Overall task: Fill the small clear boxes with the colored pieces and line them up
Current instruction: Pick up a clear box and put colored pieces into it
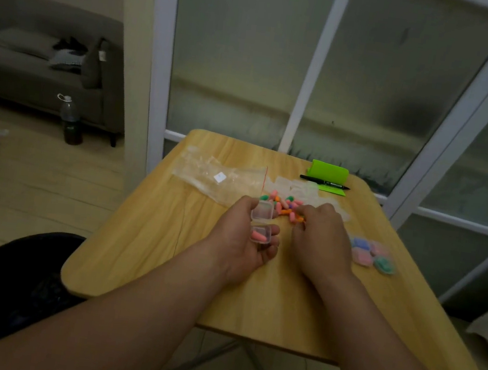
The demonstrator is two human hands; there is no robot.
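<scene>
My left hand (pixel 242 241) holds a small clear box (pixel 261 234) with its lid hinged open, and a pink piece lies inside it. A pile of colored pieces (pixel 280 204) in pink, orange and green lies on the wooden table (pixel 164 252) just beyond both hands. My right hand (pixel 320 236) reaches into the near side of the pile with curled fingers, and an orange piece shows at its fingertips. Several filled clear boxes (pixel 372 254) with blue, pink and green pieces sit grouped to the right of my right hand.
Several empty clear boxes (pixel 295 189) lie behind the pile. A clear plastic bag (pixel 212 175) lies at the table's back left. A black marker (pixel 324 182) rests on a green stand (pixel 330 175) at the back. A dark bin (pixel 18 285) stands left of the table.
</scene>
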